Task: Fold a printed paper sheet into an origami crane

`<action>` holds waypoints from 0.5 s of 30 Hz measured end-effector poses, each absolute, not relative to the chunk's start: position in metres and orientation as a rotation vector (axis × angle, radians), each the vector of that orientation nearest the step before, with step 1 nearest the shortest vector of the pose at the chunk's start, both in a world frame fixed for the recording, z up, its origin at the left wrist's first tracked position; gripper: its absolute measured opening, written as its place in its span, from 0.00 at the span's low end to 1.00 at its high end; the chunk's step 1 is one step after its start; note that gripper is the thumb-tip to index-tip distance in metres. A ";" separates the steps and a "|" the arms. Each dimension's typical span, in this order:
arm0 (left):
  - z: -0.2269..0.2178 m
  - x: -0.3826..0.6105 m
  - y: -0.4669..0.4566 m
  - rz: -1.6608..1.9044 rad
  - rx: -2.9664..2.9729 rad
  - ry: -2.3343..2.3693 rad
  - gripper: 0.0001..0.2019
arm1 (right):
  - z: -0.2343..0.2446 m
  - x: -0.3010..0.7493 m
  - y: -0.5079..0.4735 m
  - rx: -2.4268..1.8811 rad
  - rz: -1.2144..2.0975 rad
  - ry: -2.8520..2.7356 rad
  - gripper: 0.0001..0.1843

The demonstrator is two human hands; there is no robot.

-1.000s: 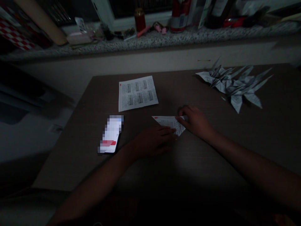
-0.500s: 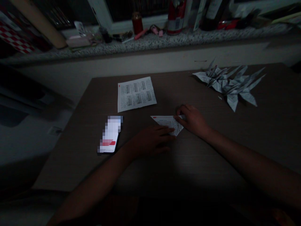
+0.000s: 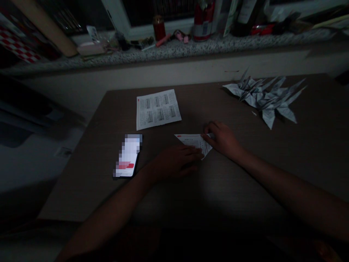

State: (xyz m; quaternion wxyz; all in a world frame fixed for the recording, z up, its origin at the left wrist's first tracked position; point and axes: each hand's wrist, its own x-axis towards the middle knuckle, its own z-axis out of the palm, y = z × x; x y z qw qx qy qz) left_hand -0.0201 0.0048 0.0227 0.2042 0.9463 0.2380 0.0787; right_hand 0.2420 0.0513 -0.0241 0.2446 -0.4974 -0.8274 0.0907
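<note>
A printed sheet folded into a triangle (image 3: 194,142) lies on the dark wooden table (image 3: 245,174). My left hand (image 3: 174,163) rests on its lower left edge, fingers stretched flat and pressing the paper down. My right hand (image 3: 222,139) sits on the triangle's right corner, fingers curled with the tips pinching the paper's edge. The light is dim, so the exact finger contact is hard to make out.
A flat printed sheet (image 3: 157,108) lies beyond the triangle. A lit phone (image 3: 127,155) lies to the left. Several folded paper cranes (image 3: 265,98) are heaped at the far right. Behind the table, a stone ledge (image 3: 174,51) holds bottles, cans and small clutter.
Both hands stay on the folded triangle with only slight finger shifts. The view has tilted a little, so everything sits slightly left and lower than before.
</note>
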 end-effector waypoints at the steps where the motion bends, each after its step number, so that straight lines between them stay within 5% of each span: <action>1: 0.022 -0.020 0.004 0.209 2.653 0.659 0.23 | -0.024 0.242 0.051 -1.367 0.239 -2.262 0.06; 15: 0.020 -0.018 0.002 0.173 2.690 0.709 0.24 | -0.022 0.241 0.050 -1.348 0.235 -2.257 0.06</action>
